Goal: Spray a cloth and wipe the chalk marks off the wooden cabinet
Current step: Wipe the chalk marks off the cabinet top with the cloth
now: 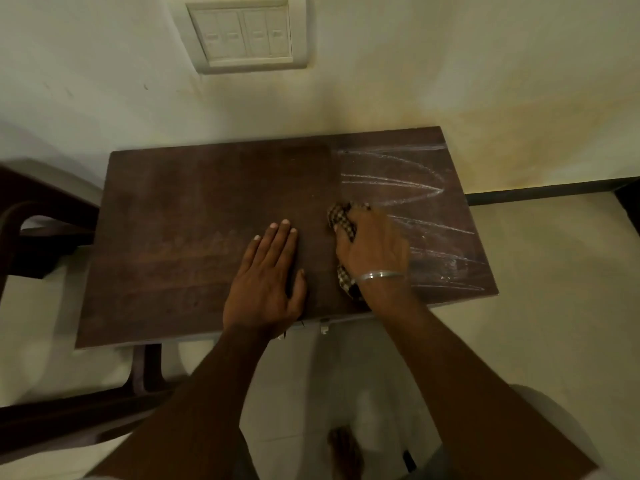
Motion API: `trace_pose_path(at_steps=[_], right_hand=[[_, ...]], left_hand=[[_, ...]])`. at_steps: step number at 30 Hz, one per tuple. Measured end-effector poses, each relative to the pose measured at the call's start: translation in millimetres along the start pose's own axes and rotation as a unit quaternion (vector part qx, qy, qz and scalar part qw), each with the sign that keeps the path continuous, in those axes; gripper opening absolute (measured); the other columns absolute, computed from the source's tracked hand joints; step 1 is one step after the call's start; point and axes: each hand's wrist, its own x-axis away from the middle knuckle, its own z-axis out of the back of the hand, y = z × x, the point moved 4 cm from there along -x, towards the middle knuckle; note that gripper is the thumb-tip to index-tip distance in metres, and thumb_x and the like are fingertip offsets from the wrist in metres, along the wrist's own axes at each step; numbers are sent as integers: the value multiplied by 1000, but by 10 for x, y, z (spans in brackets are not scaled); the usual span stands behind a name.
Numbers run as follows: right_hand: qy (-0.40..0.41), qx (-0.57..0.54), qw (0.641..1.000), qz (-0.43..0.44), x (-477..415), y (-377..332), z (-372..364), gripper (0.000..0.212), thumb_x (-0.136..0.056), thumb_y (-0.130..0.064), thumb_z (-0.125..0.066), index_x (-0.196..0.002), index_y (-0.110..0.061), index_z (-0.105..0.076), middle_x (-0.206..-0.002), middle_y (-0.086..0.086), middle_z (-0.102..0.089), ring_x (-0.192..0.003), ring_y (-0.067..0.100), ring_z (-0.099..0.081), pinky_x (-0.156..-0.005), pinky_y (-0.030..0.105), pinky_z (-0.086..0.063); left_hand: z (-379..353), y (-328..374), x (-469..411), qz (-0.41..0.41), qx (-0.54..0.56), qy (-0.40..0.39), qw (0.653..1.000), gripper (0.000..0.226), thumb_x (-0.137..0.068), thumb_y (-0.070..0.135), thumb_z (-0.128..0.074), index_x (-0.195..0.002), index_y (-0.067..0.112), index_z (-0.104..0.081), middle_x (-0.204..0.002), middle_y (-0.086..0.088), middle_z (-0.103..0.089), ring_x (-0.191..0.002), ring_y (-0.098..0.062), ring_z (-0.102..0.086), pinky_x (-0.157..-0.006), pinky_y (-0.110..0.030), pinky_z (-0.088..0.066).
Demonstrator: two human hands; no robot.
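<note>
Left hand (266,275) lies flat on the cabinet top (194,237) at 6 o'clock, fingers straight and together. Right hand (374,251), at 4 o'clock, curls blurred fingers over the checked cloth (341,218). Chalk marks (398,181) cover the top's 3 o'clock side. Switch panel (244,34) at 12 o'clock.

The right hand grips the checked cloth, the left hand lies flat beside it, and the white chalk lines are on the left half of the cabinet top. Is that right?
Not quite. The head view shows the white chalk lines on the right half of the cabinet top. The rest holds: right hand grips the checked cloth, left hand flat beside it.
</note>
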Motion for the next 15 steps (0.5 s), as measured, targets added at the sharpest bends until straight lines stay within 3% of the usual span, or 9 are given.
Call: trace_pose_path(at_steps=[4,9,15], right_hand=[[11,-2,1000,-6,74,43,-8,34,-93,-41,-53,-124,-26,-58,-128,3,-54,-111,24,-56,-90,38,-45],[28,-13,999,10,-590,-230,-17,29,-92,-41,-56,-111,-22,-65,-110,4,-65,-99,25,-63,-84,37,-50],[18,8,1000,18,-305,-121,20,35,-94,-39,-54,-125,-22,-59,-129,5,-54,-113,25,-55,-90,37,-44]], left_hand=[[-1,2,-1,-2,0,1,1000,67,-100,44,-31,-158,10,-29,-167,-6,-22,-155,-17,-14,-127,-43,-15],[14,21,-11,4,-3,2,1000,67,-100,46,-30,-158,11,-29,-166,-6,-22,-155,-16,-14,-127,-37,-8],[25,15,-7,3,1,4,1000,67,-100,45,-32,-157,10,-31,-166,-7,-24,-155,-17,-15,-127,-40,-12]])
